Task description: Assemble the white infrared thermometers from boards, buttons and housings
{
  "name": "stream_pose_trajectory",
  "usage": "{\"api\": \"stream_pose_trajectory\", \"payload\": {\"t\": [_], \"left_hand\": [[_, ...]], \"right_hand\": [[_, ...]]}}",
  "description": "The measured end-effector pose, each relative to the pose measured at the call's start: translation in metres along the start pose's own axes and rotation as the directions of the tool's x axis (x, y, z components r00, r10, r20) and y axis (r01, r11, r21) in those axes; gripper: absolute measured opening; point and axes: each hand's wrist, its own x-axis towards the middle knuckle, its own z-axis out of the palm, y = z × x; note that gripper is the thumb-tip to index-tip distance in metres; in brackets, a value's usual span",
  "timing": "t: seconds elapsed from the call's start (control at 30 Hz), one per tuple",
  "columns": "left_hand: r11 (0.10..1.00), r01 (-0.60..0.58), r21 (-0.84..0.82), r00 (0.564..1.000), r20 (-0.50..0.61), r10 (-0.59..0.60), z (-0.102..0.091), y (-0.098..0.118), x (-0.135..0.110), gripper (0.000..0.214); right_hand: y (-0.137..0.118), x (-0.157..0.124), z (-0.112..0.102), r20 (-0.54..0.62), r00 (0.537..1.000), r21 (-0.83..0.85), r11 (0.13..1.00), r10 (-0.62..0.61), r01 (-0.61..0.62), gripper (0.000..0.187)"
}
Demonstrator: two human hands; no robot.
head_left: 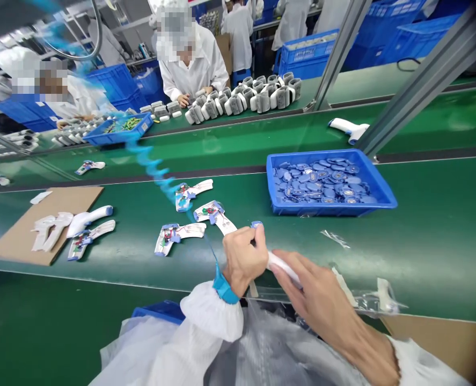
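My left hand [243,254] is closed around the head end of a white gun-shaped thermometer housing [280,264] with a blue tip, just above the near edge of the green belt. My right hand [318,295] grips the same housing from the right, its fingers curled along the white handle. A blue wrist strap [224,288] with a coiled blue cord sits on my left wrist. Three open housing halves with circuit boards [215,214] lie on the belt just beyond my left hand.
A blue tray [378,193] of small blue parts stands to the right. A cardboard sheet [60,201] with white housings lies at left. Clear plastic bags [366,300] lie by my right hand. Two people in white coats work across the belt, by rows of grey-white units [241,99].
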Motion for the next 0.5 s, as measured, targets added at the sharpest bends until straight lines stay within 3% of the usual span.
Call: {"api": "stream_pose_trajectory", "payload": {"t": [0.07, 0.13, 0.2, 0.27, 0.3, 0.33, 0.37, 0.4, 0.47, 0.5], "left_hand": [[0.999, 0.036, -0.025, 0.995, 0.091, -0.033, -0.008, 0.001, 0.001, 0.055], [0.994, 0.035, -0.104, 0.99, 0.143, -0.02, -0.022, 0.001, -0.005, 0.047], [0.967, -0.051, -0.248, 0.992, 0.103, 0.078, -0.032, -0.002, -0.015, 0.037], [0.934, -0.109, -0.339, 0.994, -0.027, 0.106, -0.034, -0.007, -0.024, 0.038], [0.934, -0.089, -0.347, 0.995, -0.083, 0.064, -0.03, -0.01, -0.025, 0.043], [0.942, -0.042, -0.332, 0.992, -0.123, 0.001, -0.025, -0.012, -0.023, 0.048], [0.954, 0.009, -0.299, 0.986, -0.155, -0.058, -0.018, -0.015, -0.02, 0.051], [0.967, 0.043, -0.253, 0.981, -0.173, -0.089, -0.011, -0.016, -0.015, 0.053], [0.988, 0.031, -0.154, 0.982, -0.177, -0.058, 0.002, -0.018, -0.003, 0.056], [0.994, 0.011, -0.107, 0.984, -0.173, -0.03, 0.007, -0.017, 0.002, 0.057]], "right_hand": [[-0.003, -0.003, 0.004, -0.013, 0.998, 0.049, 0.997, 0.059, -0.058, 0.037], [-0.004, -0.003, 0.002, 0.082, 0.966, 0.214, 0.942, 0.246, -0.258, 0.039], [-0.003, 0.0, -0.003, 0.275, 0.847, 0.41, 0.741, 0.455, -0.532, 0.044], [-0.001, 0.004, -0.005, 0.486, 0.68, 0.505, 0.459, 0.549, -0.731, 0.05], [0.0, 0.006, -0.004, 0.559, 0.622, 0.507, 0.368, 0.548, -0.779, 0.052], [0.001, 0.007, -0.001, 0.592, 0.606, 0.49, 0.36, 0.532, -0.794, 0.051], [0.002, 0.007, 0.003, 0.569, 0.645, 0.461, 0.452, 0.509, -0.764, 0.05], [0.002, 0.006, 0.009, 0.502, 0.725, 0.415, 0.604, 0.472, -0.681, 0.048], [0.003, 0.003, 0.02, 0.327, 0.888, 0.254, 0.874, 0.325, -0.413, 0.044], [0.003, 0.0, 0.025, 0.25, 0.938, 0.159, 0.946, 0.239, -0.283, 0.042]]}}
